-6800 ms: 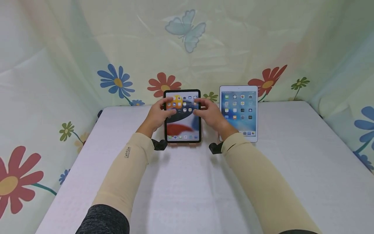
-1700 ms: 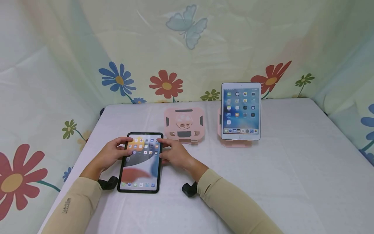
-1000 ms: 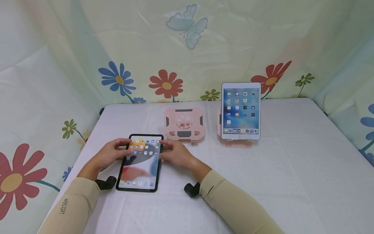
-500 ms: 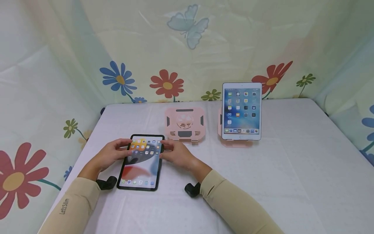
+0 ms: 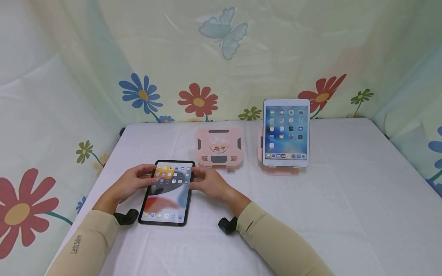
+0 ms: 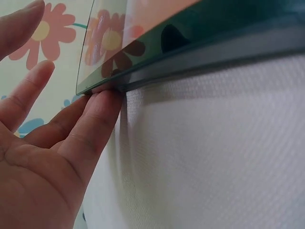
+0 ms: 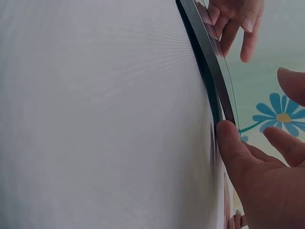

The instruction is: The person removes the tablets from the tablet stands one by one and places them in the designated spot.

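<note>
A black-framed tablet [image 5: 166, 197] lies screen up on the white cloth, front left, its lit home screen showing. My left hand [image 5: 130, 182] is at its upper left side. In the left wrist view, fingertips [image 6: 106, 102] touch the tablet's edge from below, while the upper digits stand apart from the glass. Opposite it, my right hand [image 5: 211, 184] is at the upper right side. One fingertip [image 7: 228, 131] meets that edge in the right wrist view, with the thumb raised off it. Just behind the right hand stands a pink tablet stand [image 5: 219, 134] with dark pads.
A white-framed tablet [image 5: 286, 161] leans on a second pink stand [image 5: 281, 171] at the back right. A flowered curtain [image 5: 155, 46] rises behind the table [image 5: 310, 214]. Black devices [image 5: 127, 217] are strapped at both wrists.
Earlier, both hands held the black tablet on the left pink stand; it has come down forward and left onto the cloth. Over the last second, hands and tablet have barely moved.
</note>
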Tool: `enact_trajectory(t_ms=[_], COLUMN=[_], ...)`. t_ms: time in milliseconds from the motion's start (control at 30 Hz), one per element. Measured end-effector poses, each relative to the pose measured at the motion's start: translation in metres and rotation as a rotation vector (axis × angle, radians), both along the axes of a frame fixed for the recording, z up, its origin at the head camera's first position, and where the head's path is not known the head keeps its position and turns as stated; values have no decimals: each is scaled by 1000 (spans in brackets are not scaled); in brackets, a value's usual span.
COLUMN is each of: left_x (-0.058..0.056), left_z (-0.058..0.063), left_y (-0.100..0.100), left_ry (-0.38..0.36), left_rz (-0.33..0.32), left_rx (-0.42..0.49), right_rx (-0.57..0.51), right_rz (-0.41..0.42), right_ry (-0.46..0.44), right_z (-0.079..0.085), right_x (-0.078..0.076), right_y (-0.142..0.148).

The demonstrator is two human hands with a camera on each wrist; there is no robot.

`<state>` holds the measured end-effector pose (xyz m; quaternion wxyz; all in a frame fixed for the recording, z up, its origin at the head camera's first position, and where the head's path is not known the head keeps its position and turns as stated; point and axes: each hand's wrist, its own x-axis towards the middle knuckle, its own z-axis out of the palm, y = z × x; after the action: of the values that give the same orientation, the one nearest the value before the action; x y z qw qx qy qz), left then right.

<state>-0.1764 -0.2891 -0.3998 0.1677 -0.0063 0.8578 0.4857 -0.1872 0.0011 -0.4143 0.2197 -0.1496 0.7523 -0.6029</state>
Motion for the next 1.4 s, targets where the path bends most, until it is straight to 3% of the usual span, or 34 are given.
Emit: enact_trajectory(t_ms=[1400], left_x=[0], left_z=[-6], left_y=[3], left_ry=[-9], left_rz=[22], left_rx=[4], right_rx=[57], right_rz=[27], right_ry=[-2], right_z=[1], right_x=[-3], right_y=[0])
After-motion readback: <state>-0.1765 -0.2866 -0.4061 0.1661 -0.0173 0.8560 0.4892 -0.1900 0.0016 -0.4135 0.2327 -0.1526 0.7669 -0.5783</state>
